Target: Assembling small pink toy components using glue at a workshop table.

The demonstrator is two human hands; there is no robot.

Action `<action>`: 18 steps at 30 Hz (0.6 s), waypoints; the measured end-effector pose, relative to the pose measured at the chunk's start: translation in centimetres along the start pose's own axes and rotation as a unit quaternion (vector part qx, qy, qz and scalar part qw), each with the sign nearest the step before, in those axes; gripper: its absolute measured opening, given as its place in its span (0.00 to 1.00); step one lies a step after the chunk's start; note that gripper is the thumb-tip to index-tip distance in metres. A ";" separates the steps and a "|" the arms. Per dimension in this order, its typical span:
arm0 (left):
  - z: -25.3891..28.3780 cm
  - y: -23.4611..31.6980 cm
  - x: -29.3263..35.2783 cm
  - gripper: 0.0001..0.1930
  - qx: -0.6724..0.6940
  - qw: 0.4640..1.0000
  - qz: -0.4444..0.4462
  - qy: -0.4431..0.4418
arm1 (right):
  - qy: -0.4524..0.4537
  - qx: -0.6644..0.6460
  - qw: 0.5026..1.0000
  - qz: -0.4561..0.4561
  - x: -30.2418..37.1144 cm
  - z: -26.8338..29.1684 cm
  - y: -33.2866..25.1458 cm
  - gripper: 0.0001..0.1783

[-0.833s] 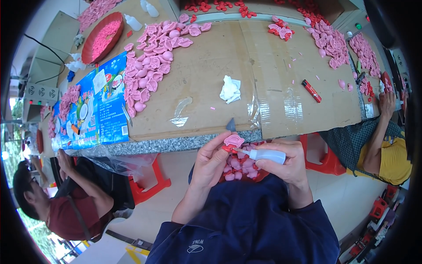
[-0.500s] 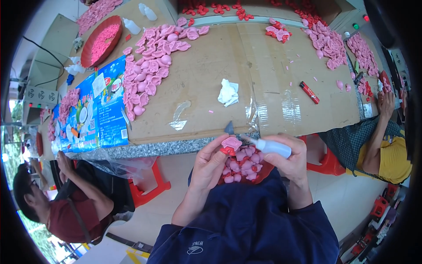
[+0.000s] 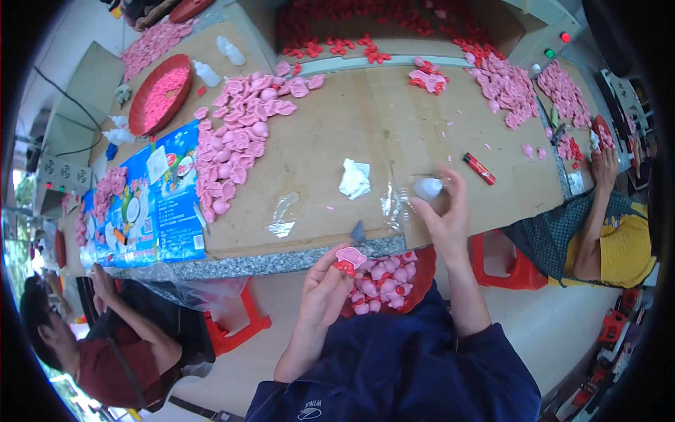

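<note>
Right hand forward, bottle now over cardboard

Left forearm: bare, angled forward.
Left hand: at the bench's near edge, thumb and fingers pinched.
Right forearm: bare, extended farther forward.
Right hand: over the bench, past its near edge, thumb and fingers curled.

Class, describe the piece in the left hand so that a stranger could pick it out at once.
Start at the cardboard-covered table and follow its speckled stone edge to the left hand. At its fingertips is a small pink-and-red piece, red at its lower end. Unlike the pieces heaped in the red bowl beside it, this one is held up.
</note>
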State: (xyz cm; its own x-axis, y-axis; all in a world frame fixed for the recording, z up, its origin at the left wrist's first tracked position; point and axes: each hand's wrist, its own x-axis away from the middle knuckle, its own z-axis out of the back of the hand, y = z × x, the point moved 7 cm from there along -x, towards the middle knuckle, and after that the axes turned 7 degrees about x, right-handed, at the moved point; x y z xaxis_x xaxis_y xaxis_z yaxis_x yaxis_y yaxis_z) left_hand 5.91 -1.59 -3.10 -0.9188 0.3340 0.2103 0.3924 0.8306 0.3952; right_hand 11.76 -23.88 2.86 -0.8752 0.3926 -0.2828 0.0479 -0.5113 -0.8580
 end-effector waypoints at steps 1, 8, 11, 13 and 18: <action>0.1 0.2 -0.1 0.23 0.016 1.000 0.000 0.001 | 0.068 0.033 0.996 0.036 0.7 1.0 -0.9 0.29; 0.4 2.3 0.4 0.22 0.033 0.999 -0.032 0.013 | -0.240 0.015 0.909 0.341 0.9 -12.0 -13.2 0.16; 0.7 2.8 0.6 0.21 0.045 0.998 -0.040 0.005 | -0.252 0.084 0.867 0.422 -0.6 -22.3 -14.1 0.22; 0.8 3.0 0.9 0.21 0.051 0.998 -0.040 0.006 | -0.239 0.102 0.848 0.463 -0.9 -25.4 -14.3 0.23; 1.4 3.5 1.3 0.22 0.032 0.998 -0.040 0.041 | -0.280 0.157 0.847 0.425 -1.0 -25.6 -11.6 0.21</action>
State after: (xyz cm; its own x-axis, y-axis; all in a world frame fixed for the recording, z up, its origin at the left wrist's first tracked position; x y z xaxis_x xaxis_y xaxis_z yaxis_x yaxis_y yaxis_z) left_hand 6.03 2.38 -2.70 -0.9395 0.2296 0.2542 0.3117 0.8806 0.3568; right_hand 24.40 1.30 2.13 -0.6849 -0.5972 -0.4175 0.7205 -0.6405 -0.2658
